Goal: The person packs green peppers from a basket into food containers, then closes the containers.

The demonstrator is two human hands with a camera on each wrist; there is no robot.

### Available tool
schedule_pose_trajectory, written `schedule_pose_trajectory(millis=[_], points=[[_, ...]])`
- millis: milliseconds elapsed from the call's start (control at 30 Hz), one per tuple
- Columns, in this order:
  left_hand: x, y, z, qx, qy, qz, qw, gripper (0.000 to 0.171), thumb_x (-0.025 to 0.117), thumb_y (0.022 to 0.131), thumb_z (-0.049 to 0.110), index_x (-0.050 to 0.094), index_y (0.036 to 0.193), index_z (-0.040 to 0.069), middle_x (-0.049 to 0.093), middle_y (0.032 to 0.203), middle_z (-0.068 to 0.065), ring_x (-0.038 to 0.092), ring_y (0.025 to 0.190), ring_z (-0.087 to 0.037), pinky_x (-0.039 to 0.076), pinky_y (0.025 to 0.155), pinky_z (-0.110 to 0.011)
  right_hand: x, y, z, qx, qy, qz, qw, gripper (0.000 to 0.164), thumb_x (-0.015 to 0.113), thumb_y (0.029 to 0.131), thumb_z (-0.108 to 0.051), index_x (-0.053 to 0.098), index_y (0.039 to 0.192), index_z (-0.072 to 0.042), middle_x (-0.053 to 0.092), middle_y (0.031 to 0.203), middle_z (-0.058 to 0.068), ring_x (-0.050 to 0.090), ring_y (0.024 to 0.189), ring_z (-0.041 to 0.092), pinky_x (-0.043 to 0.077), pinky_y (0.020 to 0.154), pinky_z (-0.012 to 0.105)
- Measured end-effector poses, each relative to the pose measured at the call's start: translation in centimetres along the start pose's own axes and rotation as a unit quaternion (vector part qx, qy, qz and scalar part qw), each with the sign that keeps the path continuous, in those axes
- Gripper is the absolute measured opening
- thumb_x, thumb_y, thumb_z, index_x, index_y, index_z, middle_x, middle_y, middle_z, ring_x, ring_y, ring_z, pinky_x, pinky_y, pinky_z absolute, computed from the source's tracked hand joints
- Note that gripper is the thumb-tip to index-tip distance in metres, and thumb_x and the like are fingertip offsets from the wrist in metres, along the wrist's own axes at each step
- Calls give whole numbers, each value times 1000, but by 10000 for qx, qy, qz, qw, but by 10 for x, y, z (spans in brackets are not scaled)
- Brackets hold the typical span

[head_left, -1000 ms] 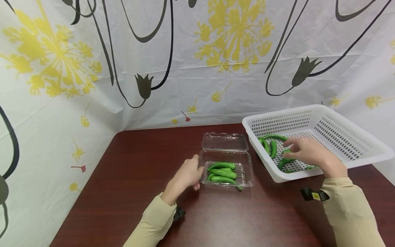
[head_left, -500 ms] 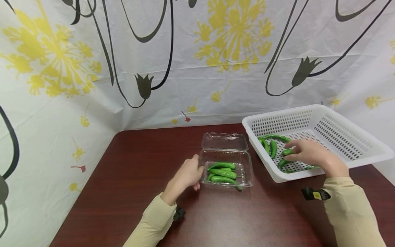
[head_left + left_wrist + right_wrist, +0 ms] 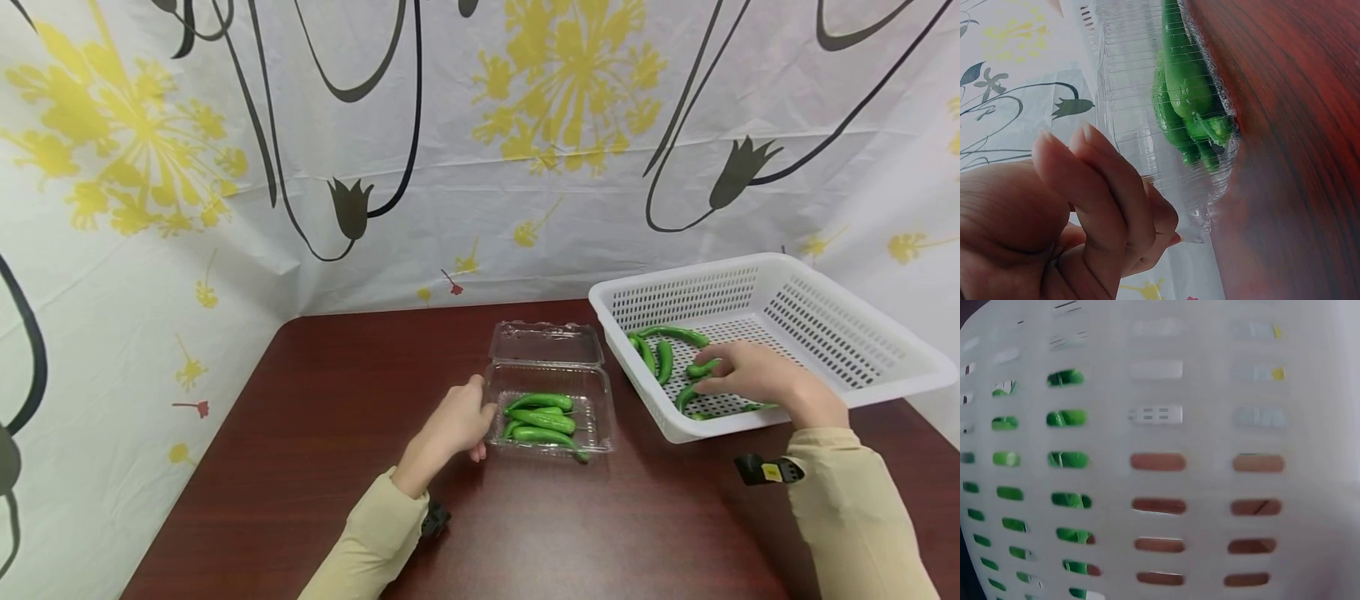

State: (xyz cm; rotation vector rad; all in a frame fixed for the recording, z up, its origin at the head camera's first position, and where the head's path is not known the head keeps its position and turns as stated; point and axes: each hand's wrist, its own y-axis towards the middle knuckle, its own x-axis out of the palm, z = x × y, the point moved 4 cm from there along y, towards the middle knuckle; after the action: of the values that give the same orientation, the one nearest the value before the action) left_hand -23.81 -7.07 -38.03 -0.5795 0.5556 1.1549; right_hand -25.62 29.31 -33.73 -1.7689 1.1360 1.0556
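In the head view my left hand [image 3: 453, 421] touches the left side of a clear plastic clamshell container [image 3: 606, 408], which stands with its lid back. Several green chili peppers [image 3: 543, 421] lie inside it. The left wrist view shows that hand's curled fingers [image 3: 1104, 194] beside the container wall [image 3: 1129, 81]; whether they pinch it is unclear. My right hand [image 3: 761, 371] reaches into a white plastic basket [image 3: 862, 292], thumb and fingers apart around a green chili pepper [image 3: 702, 368]. In the right wrist view the slotted basket wall [image 3: 1210, 437] hides most of that hand.
More green chili peppers [image 3: 664, 361] lie in the basket's left part. The container's transparent lid [image 3: 547, 343] rests toward the back of the dark red table [image 3: 360, 392]. A patterned white sheet [image 3: 450, 167] hangs behind and at the left.
My right hand has shifted slightly right and toward me inside the basket, uncovering more of the pepper between its fingers. The left hand and the container have stayed put.
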Motion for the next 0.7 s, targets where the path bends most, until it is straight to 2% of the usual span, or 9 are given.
schedule_pose_trajectory(millis=[200,533,700], points=[[1,1,-1,67,-9,-2,10000,40,47,94,10,36,127,-8,57,49,-9,55,33,-17,50,41,-35,2,0,4,89,7,-9,10000,52,71,78,-34,58,114,2,62,84,5,57,74,21,47,62,39],[1,2,-3,2,1,-33,10000,47,47,94,11,30,134,-7,58,53,-9,55,33,-17,50,42,-34,3,1,9,45,27,126,9999,46,72,77,-31,62,111,-1,62,88,9,58,80,26,47,65,42],[1,2,-3,-2,37,-51,10000,48,47,94,12,29,135,-6,58,51,-9,56,34,-17,51,43,-33,4,1,9,161,-29,198,9997,44,74,74,-29,64,109,-3,62,87,7,57,79,23,47,65,40]])
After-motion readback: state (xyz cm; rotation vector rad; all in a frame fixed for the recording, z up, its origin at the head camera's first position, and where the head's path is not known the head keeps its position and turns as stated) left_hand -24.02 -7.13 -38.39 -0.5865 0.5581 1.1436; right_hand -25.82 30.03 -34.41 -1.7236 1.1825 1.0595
